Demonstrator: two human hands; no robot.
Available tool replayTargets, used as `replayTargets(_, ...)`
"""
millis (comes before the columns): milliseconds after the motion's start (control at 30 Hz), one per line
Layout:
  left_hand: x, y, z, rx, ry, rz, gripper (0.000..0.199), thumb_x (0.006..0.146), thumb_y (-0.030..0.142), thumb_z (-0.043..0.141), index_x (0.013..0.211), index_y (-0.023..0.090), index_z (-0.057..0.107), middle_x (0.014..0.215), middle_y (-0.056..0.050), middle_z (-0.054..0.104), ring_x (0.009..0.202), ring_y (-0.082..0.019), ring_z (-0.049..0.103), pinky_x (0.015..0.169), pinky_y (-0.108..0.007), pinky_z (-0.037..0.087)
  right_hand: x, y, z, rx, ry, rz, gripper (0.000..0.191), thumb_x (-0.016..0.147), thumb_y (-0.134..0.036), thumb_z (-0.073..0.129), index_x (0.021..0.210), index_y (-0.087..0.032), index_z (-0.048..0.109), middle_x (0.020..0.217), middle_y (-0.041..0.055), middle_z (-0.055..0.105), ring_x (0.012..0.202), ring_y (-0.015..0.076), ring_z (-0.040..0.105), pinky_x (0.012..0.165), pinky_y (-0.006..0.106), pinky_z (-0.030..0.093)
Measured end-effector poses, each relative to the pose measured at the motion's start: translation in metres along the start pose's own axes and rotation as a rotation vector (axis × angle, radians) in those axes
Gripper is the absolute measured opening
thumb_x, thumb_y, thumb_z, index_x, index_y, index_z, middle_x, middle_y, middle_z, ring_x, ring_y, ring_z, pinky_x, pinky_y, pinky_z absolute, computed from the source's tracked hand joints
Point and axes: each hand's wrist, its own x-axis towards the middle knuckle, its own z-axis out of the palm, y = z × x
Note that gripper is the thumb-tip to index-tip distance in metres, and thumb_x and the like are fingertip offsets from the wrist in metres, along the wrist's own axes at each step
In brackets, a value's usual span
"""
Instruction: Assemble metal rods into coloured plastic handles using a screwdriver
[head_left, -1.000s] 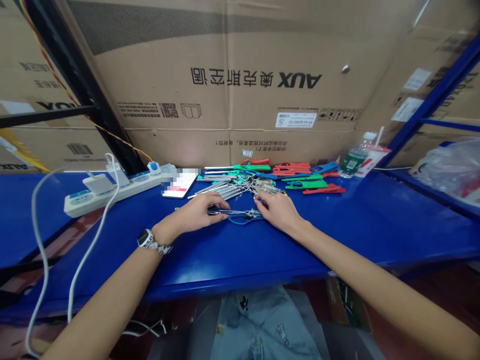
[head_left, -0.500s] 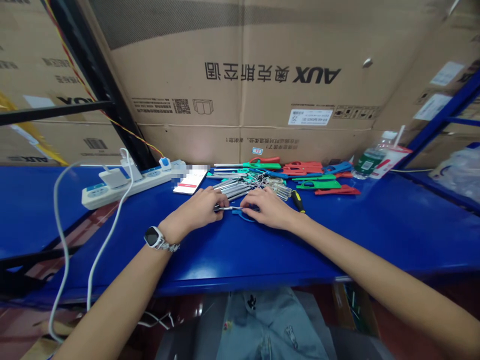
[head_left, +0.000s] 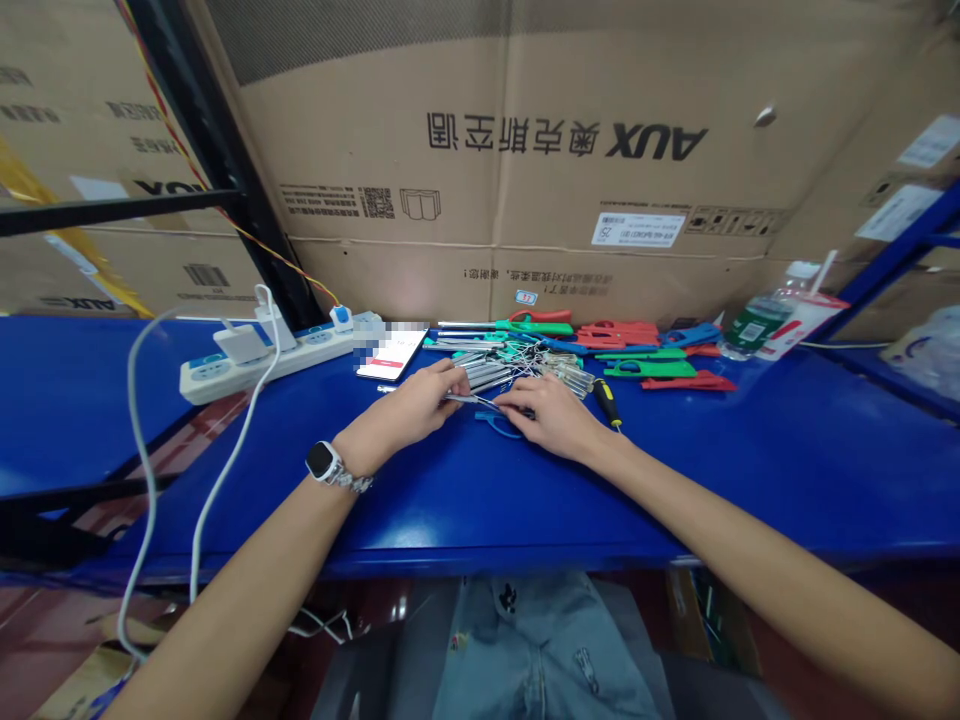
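Now your left hand (head_left: 420, 402) and right hand (head_left: 553, 412) pinch the slim silvery metal piece (head_left: 463, 398) farther behind the curved blue plastic handle (head_left: 501, 424), seemingly freed.

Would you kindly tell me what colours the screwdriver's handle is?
The screwdriver handle is black and yellow, best in the head view.

The left forearm (head_left: 255, 565) and right forearm (head_left: 735, 530), both bare, reach inward and forward, converging near the centre. The left hand (head_left: 420, 405) curls its fingers toward the thumb in a closed grip, pointing rightward. The right hand (head_left: 553, 412), back uppermost, forms a pinching grip opposite, the fingertips of both hands near each other but apart.
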Motion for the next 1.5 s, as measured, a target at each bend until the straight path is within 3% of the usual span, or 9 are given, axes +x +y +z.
replayTargets(233, -0.002, -0.001, 0.0, 0.046, 0.057, 0.003, 0.014, 0.088, 0.005, 0.052, 0.089, 0.019, 0.054, 0.097, -0.005, 0.055, 0.08, -0.019, 0.057, 0.073, -0.034, 0.047, -0.001, -0.005, -0.001, -0.029, 0.009, 0.019, 0.023, 0.1, -0.021, 0.055, 0.109, -0.021, 0.075, 0.099, 0.0048, 0.074, 0.091, 0.0206, 0.065, 0.082, 0.036, 0.035)
replayTargets(700, -0.001, 0.018, -0.008, 0.196, 0.006, -0.053, 0.02, 0.087, -0.002, 0.05, 0.087, 0.018, 0.053, 0.098, -0.005, 0.055, 0.076, -0.018, 0.056, 0.07, -0.033, 0.044, -0.001, -0.003, 0.0, -0.136, -0.012, -0.082, 0.023, 0.099, -0.019, 0.054, 0.102, -0.019, 0.076, 0.091, 0.0057, 0.07, 0.082, 0.0189, 0.058, 0.08, 0.035, 0.029)
replayTargets(1067, -0.001, 0.029, -0.012, 0.383, 0.013, -0.056, 0.018, 0.088, 0.0, 0.053, 0.092, 0.017, 0.059, 0.1, -0.007, 0.059, 0.084, -0.022, 0.058, 0.075, -0.036, 0.044, 0.001, -0.005, 0.0, -0.133, -0.021, -0.06, 0.02, 0.097, -0.019, 0.057, 0.101, -0.018, 0.077, 0.088, 0.0062, 0.068, 0.083, 0.0195, 0.058, 0.079, 0.035, 0.031)
replayTargets(1367, -0.001, 0.033, -0.007, 0.376, -0.041, -0.009, 0.019, 0.089, 0.001, 0.05, 0.095, 0.017, 0.059, 0.104, -0.007, 0.058, 0.078, -0.018, 0.057, 0.067, -0.03, 0.043, -0.001, -0.006, 0.004, 0.036, 0.003, -0.026, 0.022, 0.098, -0.02, 0.056, 0.11, -0.019, 0.074, 0.096, 0.0057, 0.071, 0.089, 0.0193, 0.062, 0.082, 0.036, 0.035)
replayTargets(1500, -0.002, 0.028, -0.007, 0.248, -0.041, 0.006, 0.018, 0.088, 0.002, 0.05, 0.092, 0.017, 0.06, 0.105, -0.007, 0.057, 0.078, -0.017, 0.058, 0.069, -0.03, 0.045, 0.0, -0.005, 0.005, 0.091, 0.015, -0.011, 0.015, 0.097, -0.025, 0.062, 0.103, -0.019, 0.074, 0.095, 0.0052, 0.073, 0.089, 0.0193, 0.063, 0.084, 0.037, 0.037)
